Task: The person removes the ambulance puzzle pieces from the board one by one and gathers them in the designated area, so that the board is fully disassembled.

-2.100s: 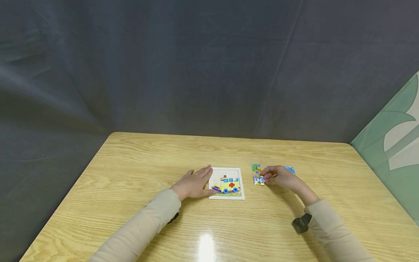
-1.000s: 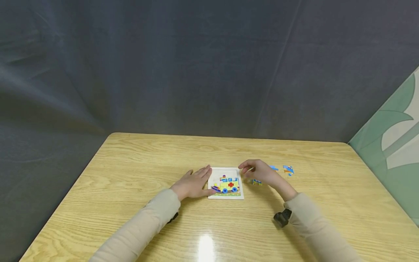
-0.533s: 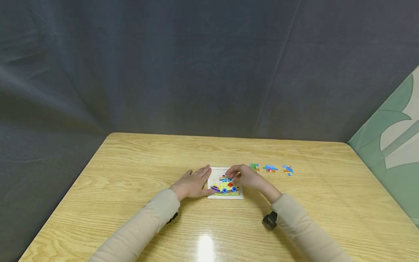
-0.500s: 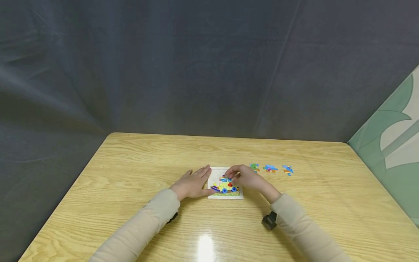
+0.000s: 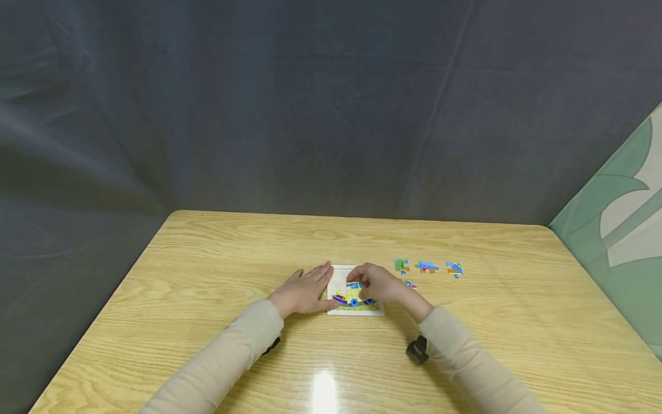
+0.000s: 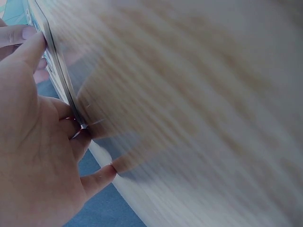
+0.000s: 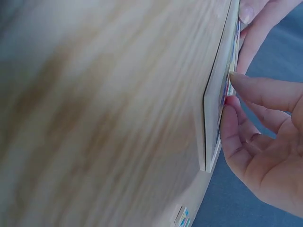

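Observation:
A square white puzzle tray (image 5: 336, 273) lies on the table, partly filled with a yellow ambulance picture (image 5: 354, 294). My left hand (image 5: 305, 290) lies flat with straight fingers over the tray's left edge, the thumb at its lower left. My right hand (image 5: 383, 284) is over the tray's right half, thumb and fingers curled together in a pinch at a puzzle piece by the ambulance's windows. These fingers hide the upper right of the picture. In the right wrist view, the right fingertips (image 7: 236, 79) are right at the face of the tray.
Beyond the right hand lie loose puzzle pieces: a green and blue one (image 5: 401, 265), a blue and pink one (image 5: 427, 267) and a blue and orange one (image 5: 454, 268). A small purple and blue piece (image 5: 410, 284) shows just behind that hand. A dark curtain (image 5: 331, 115) hangs behind the table.
My right hand has moved left from the loose pieces to the tray, then slightly farther left and down over the ambulance. The left hand has stayed on the tray's edge.

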Motion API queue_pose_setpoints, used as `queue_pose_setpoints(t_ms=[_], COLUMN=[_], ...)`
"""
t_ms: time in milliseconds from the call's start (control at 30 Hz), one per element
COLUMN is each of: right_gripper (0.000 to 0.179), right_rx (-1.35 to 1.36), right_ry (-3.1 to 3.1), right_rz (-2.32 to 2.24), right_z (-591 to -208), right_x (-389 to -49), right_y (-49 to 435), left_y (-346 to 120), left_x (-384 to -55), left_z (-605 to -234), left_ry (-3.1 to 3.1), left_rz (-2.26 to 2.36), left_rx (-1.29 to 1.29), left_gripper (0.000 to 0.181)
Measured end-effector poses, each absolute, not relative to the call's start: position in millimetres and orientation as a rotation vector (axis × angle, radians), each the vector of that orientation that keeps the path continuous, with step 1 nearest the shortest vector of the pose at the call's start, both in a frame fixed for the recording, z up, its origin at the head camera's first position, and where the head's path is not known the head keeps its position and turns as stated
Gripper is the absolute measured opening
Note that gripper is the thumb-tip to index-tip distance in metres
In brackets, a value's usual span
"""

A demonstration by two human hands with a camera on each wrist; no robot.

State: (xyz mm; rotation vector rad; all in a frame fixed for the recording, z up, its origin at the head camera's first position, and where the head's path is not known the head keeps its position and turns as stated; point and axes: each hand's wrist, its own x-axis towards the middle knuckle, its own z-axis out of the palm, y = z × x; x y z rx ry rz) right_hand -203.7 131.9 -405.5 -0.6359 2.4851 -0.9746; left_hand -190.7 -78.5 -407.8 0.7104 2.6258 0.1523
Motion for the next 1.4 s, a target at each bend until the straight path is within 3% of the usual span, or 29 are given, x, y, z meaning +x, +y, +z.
queue_pose_setpoints(t_ms=[333, 667, 1100, 1400], right_gripper=[0.044, 0.037, 0.041, 0.039], right_rx=[-0.601, -0.57, -0.711, -0.663], right_ry=[2.512, 2.497, 2.541, 2.604], right_rz=[-0.918, -0.949, -0.939, -0.9], right_z=[-406, -405, -406, -400], right_x=[-206, -204, -204, -198], right_y=[127, 125, 124, 121], left_y=[-79, -78, -77, -77], left_x=[-191, -190, -191, -190], left_z=[-408, -405, -404, -404], left_ry=[2.624, 2.616, 2.62, 2.618], left_rz=[0.161, 0.165, 0.152, 0.145], left_rx=[0.709, 0.7, 0.7, 0.696], left_gripper=[0.083, 0.082, 0.082, 0.082])
